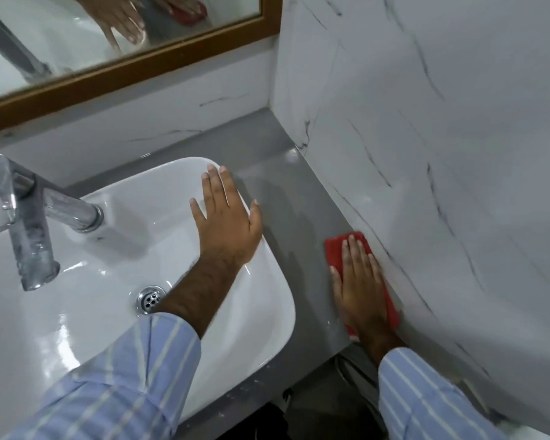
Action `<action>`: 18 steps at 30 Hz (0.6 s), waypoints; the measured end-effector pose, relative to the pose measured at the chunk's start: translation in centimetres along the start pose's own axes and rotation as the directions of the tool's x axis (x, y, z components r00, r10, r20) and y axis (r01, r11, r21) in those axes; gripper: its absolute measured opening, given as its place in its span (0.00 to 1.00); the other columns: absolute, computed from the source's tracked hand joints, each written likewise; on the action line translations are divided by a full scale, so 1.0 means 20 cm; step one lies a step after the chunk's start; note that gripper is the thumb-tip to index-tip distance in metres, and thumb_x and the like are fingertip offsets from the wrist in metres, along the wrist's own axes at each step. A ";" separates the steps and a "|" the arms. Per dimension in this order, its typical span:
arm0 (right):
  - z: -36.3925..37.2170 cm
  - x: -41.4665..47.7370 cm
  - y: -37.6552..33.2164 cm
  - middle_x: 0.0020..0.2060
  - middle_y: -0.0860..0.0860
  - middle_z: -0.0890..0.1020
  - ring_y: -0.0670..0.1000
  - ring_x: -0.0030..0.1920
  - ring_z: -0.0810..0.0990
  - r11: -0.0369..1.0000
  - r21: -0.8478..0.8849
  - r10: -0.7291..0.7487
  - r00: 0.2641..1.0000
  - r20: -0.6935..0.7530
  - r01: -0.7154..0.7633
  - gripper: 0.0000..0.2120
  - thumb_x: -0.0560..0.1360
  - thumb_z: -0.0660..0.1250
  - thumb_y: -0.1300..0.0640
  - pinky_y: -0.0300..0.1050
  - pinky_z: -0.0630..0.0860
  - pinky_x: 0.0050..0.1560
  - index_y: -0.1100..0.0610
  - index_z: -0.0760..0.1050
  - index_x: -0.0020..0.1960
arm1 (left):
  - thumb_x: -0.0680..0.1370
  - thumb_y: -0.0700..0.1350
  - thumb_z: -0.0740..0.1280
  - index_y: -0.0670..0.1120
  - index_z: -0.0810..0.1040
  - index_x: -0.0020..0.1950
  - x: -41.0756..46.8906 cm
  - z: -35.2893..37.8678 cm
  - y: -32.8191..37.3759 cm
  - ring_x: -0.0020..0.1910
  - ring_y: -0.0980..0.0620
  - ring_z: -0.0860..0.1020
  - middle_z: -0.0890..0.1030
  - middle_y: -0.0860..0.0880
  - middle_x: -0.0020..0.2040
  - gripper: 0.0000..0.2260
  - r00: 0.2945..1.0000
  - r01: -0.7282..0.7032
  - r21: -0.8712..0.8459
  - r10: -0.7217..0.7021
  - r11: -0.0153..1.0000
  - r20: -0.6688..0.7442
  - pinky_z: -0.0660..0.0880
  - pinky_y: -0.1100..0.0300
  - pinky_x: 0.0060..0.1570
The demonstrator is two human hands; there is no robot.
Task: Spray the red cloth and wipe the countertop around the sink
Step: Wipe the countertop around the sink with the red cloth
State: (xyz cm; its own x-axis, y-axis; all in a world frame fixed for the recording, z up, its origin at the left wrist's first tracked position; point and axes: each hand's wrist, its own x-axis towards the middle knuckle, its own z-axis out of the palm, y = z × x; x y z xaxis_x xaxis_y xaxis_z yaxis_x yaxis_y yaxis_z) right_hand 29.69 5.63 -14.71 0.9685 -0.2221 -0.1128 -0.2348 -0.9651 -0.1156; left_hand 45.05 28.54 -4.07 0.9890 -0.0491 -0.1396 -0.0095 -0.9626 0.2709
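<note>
Here the right hand (359, 281) lies flat, fingers together, pressing the red cloth (337, 249) onto the grey countertop (286, 201) against the marble wall (426, 154). The left hand (226, 223) rests, fingers spread, on the sink (267, 312) rim.

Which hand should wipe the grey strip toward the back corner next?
Right hand: it presses the red cloth flat on that countertop strip. The left hand is bare, resting on the sink rim.
</note>
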 end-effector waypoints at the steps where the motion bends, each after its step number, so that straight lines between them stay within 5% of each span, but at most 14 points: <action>1: 0.00 0.08 -0.03 0.83 0.57 0.60 0.56 0.83 0.57 0.999 -0.007 -0.035 0.999 -0.009 0.035 0.31 0.86 0.51 0.45 0.56 0.57 0.82 0.60 0.54 0.84 | 0.88 0.58 0.51 0.42 0.44 0.89 0.00 0.02 0.00 0.90 0.43 0.44 0.43 0.43 0.90 0.35 1.000 -0.001 -0.006 0.001 1.000 -0.009 0.50 0.35 0.86; 9: -0.05 0.70 -0.23 0.84 0.58 0.58 0.57 0.84 0.55 0.972 -0.021 -0.235 0.972 0.003 0.235 0.31 0.87 0.51 0.45 0.54 0.53 0.83 0.62 0.55 0.83 | 0.88 0.59 0.51 0.42 0.46 0.89 0.02 0.04 -0.02 0.90 0.42 0.46 0.45 0.43 0.90 0.35 0.999 -0.014 0.007 0.015 1.000 -0.051 0.52 0.35 0.85; 18: 0.06 -0.26 0.04 0.83 0.59 0.58 0.59 0.84 0.55 0.997 -0.022 -0.077 0.997 0.025 0.077 0.33 0.86 0.50 0.43 0.60 0.59 0.81 0.61 0.52 0.84 | 0.87 0.56 0.55 0.40 0.48 0.89 -0.01 0.01 0.01 0.90 0.41 0.48 0.46 0.41 0.90 0.36 1.000 -0.003 -0.045 0.002 0.999 -0.022 0.57 0.34 0.85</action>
State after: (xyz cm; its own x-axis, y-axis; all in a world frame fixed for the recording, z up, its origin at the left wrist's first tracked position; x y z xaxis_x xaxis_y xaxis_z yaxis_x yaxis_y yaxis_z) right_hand 24.36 6.26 -15.34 0.9813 -0.1437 -0.1279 -0.1572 -0.9823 -0.1023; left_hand 44.90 28.39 -4.16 0.9919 -0.0453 -0.1185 -0.0059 -0.9493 0.3143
